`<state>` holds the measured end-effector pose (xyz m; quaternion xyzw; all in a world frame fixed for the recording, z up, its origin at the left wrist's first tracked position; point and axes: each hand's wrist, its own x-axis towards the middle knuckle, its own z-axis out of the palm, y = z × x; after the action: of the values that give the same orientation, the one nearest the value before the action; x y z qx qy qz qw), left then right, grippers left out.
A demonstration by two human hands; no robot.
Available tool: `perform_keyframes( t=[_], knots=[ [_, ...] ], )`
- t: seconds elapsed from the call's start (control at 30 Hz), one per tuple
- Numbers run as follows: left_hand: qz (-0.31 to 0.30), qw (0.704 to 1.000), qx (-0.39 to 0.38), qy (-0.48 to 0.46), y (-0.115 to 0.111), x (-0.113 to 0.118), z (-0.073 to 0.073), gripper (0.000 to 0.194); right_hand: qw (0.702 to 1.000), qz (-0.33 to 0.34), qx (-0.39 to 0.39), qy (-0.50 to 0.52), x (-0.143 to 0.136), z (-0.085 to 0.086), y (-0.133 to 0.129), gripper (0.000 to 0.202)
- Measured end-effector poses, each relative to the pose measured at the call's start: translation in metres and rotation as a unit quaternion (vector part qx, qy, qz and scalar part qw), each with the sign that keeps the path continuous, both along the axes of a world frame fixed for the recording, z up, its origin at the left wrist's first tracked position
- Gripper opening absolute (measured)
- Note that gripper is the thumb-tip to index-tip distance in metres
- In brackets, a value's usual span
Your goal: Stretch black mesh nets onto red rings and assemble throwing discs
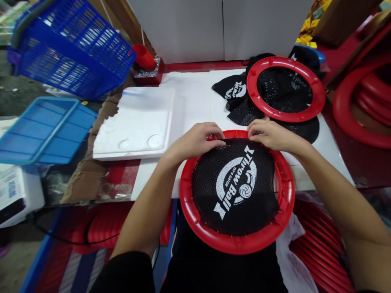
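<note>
A red plastic ring [238, 243] rests at the table's front edge, overhanging towards my body. Across it lies a round black mesh [210, 195] printed "Throw Ball" in white; a gap shows between mesh and ring at the right side. My left hand [204, 140] is closed at the far left of the ring, thumb and fingers pinching the mesh edge. Right of it, my right hand [269, 133] pinches the same edge near the ring's far side, fingertips bent down. Behind it, a second red ring [317, 91] lies on a heap of black mesh pieces [244, 116].
A white foam slab [143, 118] lies left on the table. Beyond it are a red cup [144, 57] and a red box of small metal parts [149, 75]. Blue baskets [70, 49] stand at far left. More red rings are stacked at right [345, 122] and below the table [320, 244].
</note>
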<state>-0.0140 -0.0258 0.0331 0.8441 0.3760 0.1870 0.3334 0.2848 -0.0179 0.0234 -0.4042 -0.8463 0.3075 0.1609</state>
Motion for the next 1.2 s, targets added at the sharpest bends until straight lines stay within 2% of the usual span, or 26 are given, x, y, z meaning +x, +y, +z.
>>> perform_keyframes(
  t=[0.13, 0.27, 0.33, 0.4, 0.53, 0.63, 0.73, 0.8, 0.87, 0.93, 1.03, 1.2],
  knots=[
    [0.075, 0.992, -0.077, -0.069, 0.001, -0.003, -0.003, 0.014, 1.0, 0.01, 0.024, 0.015, -0.01, 0.009, -0.008, 0.022],
    [0.078, 0.982, -0.138, -0.104, 0.007, -0.005, -0.005, 0.015, 0.999, 0.005, 0.051, 0.012, -0.024, 0.005, -0.019, 0.021],
    [0.069, 0.978, -0.156, -0.116, 0.011, -0.005, -0.007, 0.021, 0.998, -0.02, 0.044, 0.031, -0.027, 0.001, -0.02, 0.017],
    [0.061, 0.979, -0.152, -0.121, 0.014, -0.005, -0.012, 0.026, 0.996, -0.049, 0.011, 0.071, -0.026, -0.002, -0.017, 0.013],
    [0.078, 0.985, -0.084, -0.126, 0.011, 0.0, -0.027, 0.02, 0.979, -0.107, -0.095, 0.144, -0.024, -0.008, -0.007, 0.019],
    [0.099, 0.987, -0.045, -0.12, 0.005, 0.003, -0.033, 0.018, 0.983, -0.127, -0.049, 0.126, -0.03, -0.014, -0.006, 0.016],
    [0.11, 0.987, -0.043, -0.111, 0.003, 0.002, -0.029, 0.015, 0.987, -0.135, 0.028, 0.084, -0.037, -0.018, -0.008, 0.013],
    [0.101, 0.989, -0.047, -0.098, 0.005, 0.002, -0.023, 0.017, 0.987, -0.14, 0.046, 0.059, -0.038, -0.018, -0.008, 0.015],
    [0.077, 0.992, -0.044, -0.085, 0.008, 0.004, -0.016, 0.022, 0.99, -0.131, 0.033, 0.051, -0.035, -0.019, -0.006, 0.014],
    [0.04, 0.996, -0.032, -0.071, 0.011, 0.01, -0.011, 0.025, 0.991, -0.113, -0.018, 0.067, -0.03, -0.02, -0.002, 0.012],
    [0.008, 0.998, -0.03, -0.058, 0.017, 0.018, -0.009, 0.018, 0.987, -0.107, -0.074, 0.094, -0.027, -0.021, 0.001, 0.014],
    [0.023, 0.99, -0.106, -0.095, 0.03, 0.02, -0.015, 0.018, 0.986, -0.158, 0.009, 0.057, -0.039, -0.021, -0.009, 0.011]
  ],
)
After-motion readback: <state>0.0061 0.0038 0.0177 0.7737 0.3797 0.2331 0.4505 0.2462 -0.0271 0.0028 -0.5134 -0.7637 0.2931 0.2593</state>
